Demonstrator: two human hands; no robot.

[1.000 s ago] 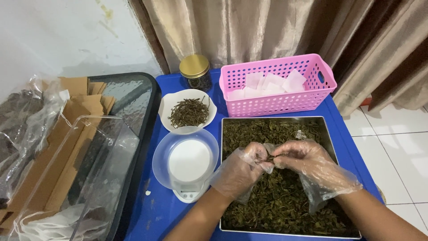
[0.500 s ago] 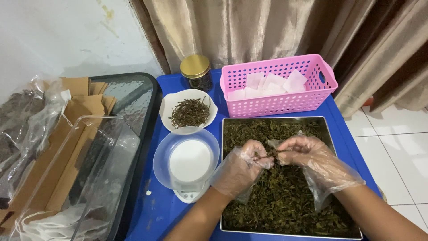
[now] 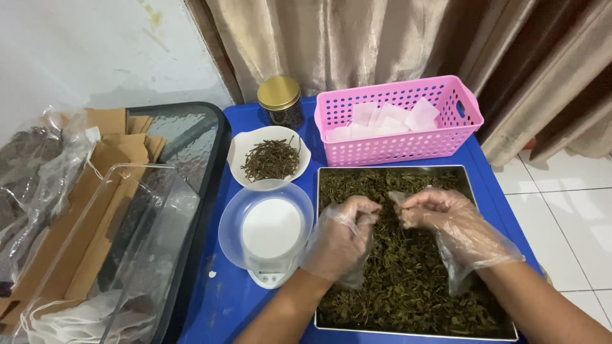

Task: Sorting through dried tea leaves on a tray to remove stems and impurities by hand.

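Both grips are pinched nearly shut: the left hand (image 3: 344, 239) and right hand (image 3: 440, 216), in loose clear plastic gloves, hover close together over the metal tray (image 3: 503, 239) of dried green leaves (image 3: 408, 280). Left of the tray stand a kitchen scale (image 3: 271, 236) with a clear bowl, a white bowl of stems (image 3: 269, 156), a gold-lidded jar (image 3: 280, 102); behind, a pink basket (image 3: 401, 118). Whether the fingertips hold leaf is hard to tell.

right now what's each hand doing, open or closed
Left hand: gloved, fingers curled shut over the tray of dried leaves; what it pinches cannot be told.
Right hand: gloved, fingers curled shut; contents cannot be told.
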